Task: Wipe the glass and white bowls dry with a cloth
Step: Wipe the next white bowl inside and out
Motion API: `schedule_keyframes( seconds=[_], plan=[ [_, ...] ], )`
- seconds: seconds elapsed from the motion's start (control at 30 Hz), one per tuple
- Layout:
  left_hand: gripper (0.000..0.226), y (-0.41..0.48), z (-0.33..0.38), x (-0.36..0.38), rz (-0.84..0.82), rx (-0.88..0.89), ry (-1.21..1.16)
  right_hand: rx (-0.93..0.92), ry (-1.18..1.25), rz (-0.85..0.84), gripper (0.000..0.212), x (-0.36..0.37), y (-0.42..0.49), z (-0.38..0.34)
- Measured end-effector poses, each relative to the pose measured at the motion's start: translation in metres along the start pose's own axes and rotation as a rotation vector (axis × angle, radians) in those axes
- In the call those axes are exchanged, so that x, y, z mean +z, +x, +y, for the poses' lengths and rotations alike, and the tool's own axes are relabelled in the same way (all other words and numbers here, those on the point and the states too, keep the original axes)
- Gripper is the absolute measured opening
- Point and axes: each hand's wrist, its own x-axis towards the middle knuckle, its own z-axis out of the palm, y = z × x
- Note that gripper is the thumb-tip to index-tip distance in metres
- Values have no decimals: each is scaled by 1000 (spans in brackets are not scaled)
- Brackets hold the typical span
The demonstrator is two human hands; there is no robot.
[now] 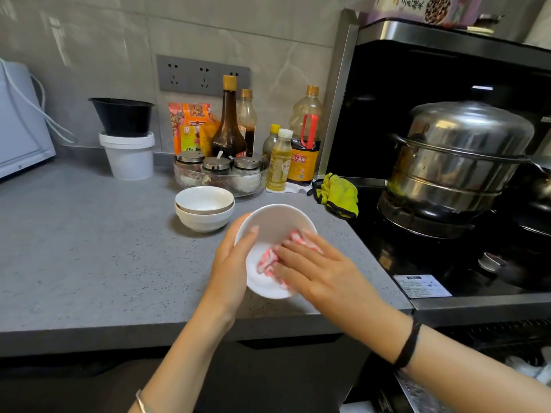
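Grey speckled counter (89,248) is seen under and left of the left hand (229,263). Beyond it, a grey tiled wall (119,40) is fitted with a dark socket strip (202,76). Right of the right hand (322,269), a black hob (396,254) is set level with the counter and is backed by a glossy black panel (402,99) edged in steel. A dark cabinet front (283,368) is noted below both. Soft light is reflected off the tiles.

Bright, even kitchen light; wide-angle lens bends lines near the edges.
Pale reflections streak the wall tiles (59,31) at 11 o'clock; glare shines on the steel pot (465,150) at 3 o'clock. The central white bowl (277,225) is washed out. Soft shadows fall on the table (89,248).
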Motion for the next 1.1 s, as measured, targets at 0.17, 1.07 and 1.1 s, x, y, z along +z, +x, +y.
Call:
schedule_keyframes(
  seconds=[0.17,1.07,1.1],
  plan=[
    [24,5,9,-1,-121,62,114,60,-143,-43,47,1,-8,0],
    [31,-4,-14,10,109,114,-22,354,418,79,32,1,20,-43],
    [29,-2,-12,6,96,86,-10,243,340,71,33,5,13,-38]
  ],
)
